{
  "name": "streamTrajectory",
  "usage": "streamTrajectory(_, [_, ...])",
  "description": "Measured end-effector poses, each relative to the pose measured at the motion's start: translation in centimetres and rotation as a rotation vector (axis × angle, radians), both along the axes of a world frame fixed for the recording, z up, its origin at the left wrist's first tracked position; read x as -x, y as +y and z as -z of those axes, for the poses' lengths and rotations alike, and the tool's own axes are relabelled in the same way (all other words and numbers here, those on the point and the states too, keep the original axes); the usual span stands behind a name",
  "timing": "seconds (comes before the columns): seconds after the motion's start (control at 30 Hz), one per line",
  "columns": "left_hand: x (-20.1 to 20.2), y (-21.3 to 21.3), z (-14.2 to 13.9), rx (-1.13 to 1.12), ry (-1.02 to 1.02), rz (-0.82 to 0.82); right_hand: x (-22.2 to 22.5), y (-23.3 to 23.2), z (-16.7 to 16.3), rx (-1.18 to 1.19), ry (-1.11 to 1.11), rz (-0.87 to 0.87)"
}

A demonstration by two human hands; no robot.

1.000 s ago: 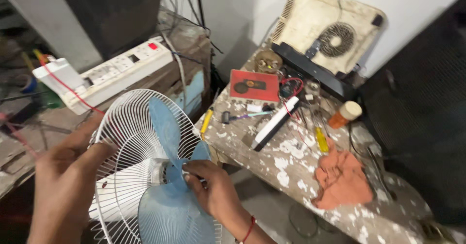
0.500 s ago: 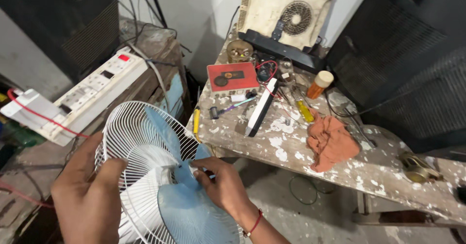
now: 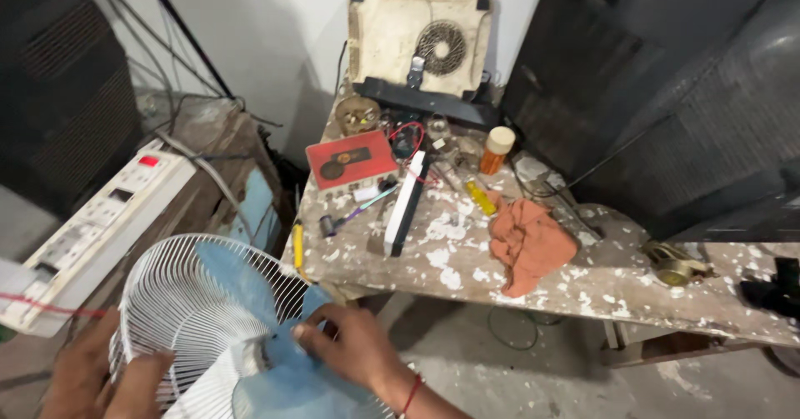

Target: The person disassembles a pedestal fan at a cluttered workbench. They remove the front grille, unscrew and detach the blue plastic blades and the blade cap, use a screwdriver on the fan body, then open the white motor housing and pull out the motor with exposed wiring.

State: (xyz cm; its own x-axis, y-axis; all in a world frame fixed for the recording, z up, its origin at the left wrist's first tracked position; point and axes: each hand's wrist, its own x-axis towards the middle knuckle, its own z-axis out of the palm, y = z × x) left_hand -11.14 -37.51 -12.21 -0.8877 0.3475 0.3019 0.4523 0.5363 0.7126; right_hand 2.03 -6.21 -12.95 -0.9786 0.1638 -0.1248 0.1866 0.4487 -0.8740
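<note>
A table fan with a white wire rear guard [image 3: 179,298] and pale blue blades [image 3: 233,277] lies at the lower left, its front open. My right hand [image 3: 350,348] pinches at the hub where the blue blades meet, fingers closed on the blade centre. My left hand [image 3: 104,377] grips the guard's lower left rim and steadies the fan.
A paint-spattered workbench [image 3: 583,277] carries a red flat box [image 3: 350,159], a white and black bar-shaped device [image 3: 406,202], an orange rag [image 3: 529,244], screwdrivers, a small bottle [image 3: 497,150] and a cream panel [image 3: 421,40] leaning on the wall. A white switch box [image 3: 100,227] lies at left.
The view has swung right and up, so the fan and both hands have slid to the lower left. Both hands keep their hold on the fan.
</note>
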Motion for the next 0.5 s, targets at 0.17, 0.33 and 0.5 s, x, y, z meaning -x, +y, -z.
streamTrajectory(0.17, [0.0, -1.1, 1.5, -0.175, -0.178, 0.048, 0.3, 0.3, 0.9, 0.126, 0.054, -0.046])
streamTrajectory(0.33, [-8.2, 5.9, -2.8, -0.357, -0.045, -0.387, 0.6, 0.7, 1.2, 0.054, 0.077, -0.11])
streamTrajectory(0.5, [-10.5, 11.0, -10.1, -0.637, -0.185, -0.488, 0.7, 1.3, 1.0, 0.064, 0.161, -0.189])
